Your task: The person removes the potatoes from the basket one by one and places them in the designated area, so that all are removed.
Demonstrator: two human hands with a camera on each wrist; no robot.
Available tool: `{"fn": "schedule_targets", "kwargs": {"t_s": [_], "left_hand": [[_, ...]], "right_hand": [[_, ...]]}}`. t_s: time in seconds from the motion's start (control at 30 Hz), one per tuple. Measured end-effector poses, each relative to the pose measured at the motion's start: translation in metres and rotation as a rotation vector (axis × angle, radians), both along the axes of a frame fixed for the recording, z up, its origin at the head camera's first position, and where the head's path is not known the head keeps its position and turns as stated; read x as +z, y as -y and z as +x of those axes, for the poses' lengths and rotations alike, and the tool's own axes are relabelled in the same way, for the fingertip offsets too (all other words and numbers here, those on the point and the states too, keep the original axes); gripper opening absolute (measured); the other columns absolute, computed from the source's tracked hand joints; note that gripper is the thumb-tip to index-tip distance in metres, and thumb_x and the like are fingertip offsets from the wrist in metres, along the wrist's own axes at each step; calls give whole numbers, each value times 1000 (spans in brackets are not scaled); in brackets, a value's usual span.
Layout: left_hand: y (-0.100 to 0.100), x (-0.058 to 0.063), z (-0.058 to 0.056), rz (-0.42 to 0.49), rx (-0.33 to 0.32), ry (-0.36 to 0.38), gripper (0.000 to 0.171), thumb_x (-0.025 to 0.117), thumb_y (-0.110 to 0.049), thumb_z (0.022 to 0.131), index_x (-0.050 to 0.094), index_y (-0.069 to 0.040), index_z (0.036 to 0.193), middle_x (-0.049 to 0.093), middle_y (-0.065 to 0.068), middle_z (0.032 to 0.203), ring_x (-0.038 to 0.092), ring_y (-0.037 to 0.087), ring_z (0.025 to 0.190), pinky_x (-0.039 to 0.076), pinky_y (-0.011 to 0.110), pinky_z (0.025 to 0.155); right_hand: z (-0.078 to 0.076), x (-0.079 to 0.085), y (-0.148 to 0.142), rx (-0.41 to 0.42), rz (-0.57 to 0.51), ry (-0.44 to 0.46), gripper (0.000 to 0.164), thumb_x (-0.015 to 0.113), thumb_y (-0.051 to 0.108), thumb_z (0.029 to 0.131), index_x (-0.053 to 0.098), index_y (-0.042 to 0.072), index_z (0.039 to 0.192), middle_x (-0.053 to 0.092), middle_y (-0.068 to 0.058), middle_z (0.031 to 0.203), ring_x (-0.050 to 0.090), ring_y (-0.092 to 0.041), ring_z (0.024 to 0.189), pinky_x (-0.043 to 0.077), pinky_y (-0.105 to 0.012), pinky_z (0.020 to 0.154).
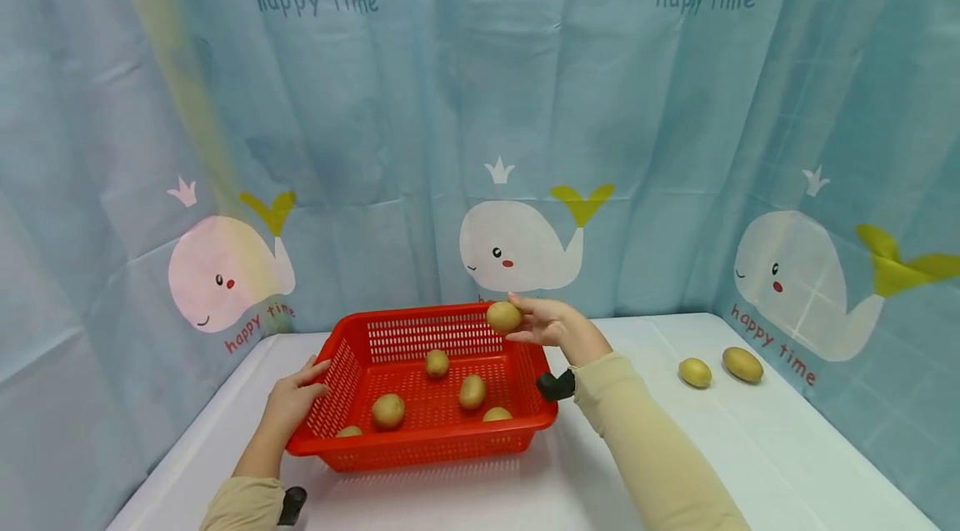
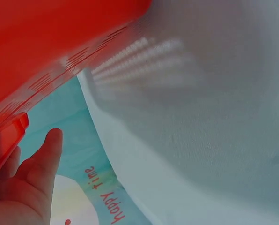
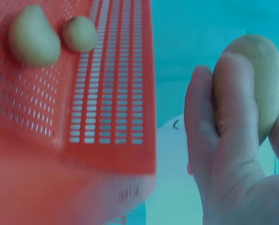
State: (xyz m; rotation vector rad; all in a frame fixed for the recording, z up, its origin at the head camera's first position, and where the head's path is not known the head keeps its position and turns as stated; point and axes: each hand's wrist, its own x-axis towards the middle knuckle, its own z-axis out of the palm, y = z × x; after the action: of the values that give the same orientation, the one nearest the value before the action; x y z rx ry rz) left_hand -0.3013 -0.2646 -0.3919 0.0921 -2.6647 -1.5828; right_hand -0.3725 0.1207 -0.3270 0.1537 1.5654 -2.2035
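A red plastic basket [image 1: 423, 435] with slotted walls stands on the white table, several potatoes lying in it. Two of these, a round potato [image 1: 387, 412] and an oval potato [image 1: 472, 392], rest on its floor. My left hand [image 1: 291, 402] holds the basket's left rim, some fingertips over the edge; in the left wrist view one finger points away from the rim. Above the basket's far right corner, my right hand [image 1: 546, 321] grips another potato [image 1: 504, 317] between thumb and fingers. The right wrist view shows this held potato [image 3: 266, 84] outside the basket's wall.
Two more potatoes lie on the table at the right, a smaller one [image 1: 695, 373] and a longer one [image 1: 742, 365] by the table's edge. A light blue curtain [image 1: 420, 139] with printed whales encloses the table at the back and both sides.
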Motion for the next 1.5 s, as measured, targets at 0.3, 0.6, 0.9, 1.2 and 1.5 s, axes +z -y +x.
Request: {"fn": "schedule_targets", "kwargs": {"t_s": [0.3, 0.6, 0.9, 1.2, 1.5], "left_hand": [[1, 5, -3, 13, -2, 3, 53, 45, -6, 94, 34, 2, 145, 14, 19, 157, 11, 47, 143, 34, 56, 106], [2, 5, -4, 17, 1, 16, 52, 44, -6, 96, 32, 0, 147, 13, 18, 158, 11, 46, 143, 36, 53, 104], [1, 3, -4, 9, -4, 19, 53, 45, -6, 96, 32, 1, 147, 13, 18, 158, 12, 46, 143, 37, 52, 104], [0, 2, -2, 25, 0, 37, 53, 45, -7, 97, 31, 0, 147, 11, 18, 158, 11, 47, 143, 38, 51, 101], [0, 0, -1, 11, -6, 34, 53, 44, -7, 96, 31, 0, 147, 11, 18, 158, 10, 46, 143, 35, 54, 105]], "right_hand": [[1, 3, -22, -15, -44, -23, 39, 39, 16, 104, 37, -1, 139, 25, -24, 152, 28, -38, 140, 35, -40, 104], [8, 0, -42, -10, -59, -71, 26, 46, 10, 102, 49, 0, 125, 40, -20, 134, 43, -35, 124, 53, -32, 89], [15, -8, -63, -60, -72, -62, 14, 48, 8, 100, 50, 0, 112, 41, -17, 124, 48, -29, 107, 55, -25, 78], [23, -15, -89, -142, -71, -82, 9, 50, 6, 99, 52, 3, 107, 43, -15, 119, 50, -27, 101, 54, -26, 77], [30, -27, -111, -159, -33, -113, 47, 45, 8, 101, 28, -2, 144, 40, -16, 127, 41, -31, 122, 37, -39, 108]]}}
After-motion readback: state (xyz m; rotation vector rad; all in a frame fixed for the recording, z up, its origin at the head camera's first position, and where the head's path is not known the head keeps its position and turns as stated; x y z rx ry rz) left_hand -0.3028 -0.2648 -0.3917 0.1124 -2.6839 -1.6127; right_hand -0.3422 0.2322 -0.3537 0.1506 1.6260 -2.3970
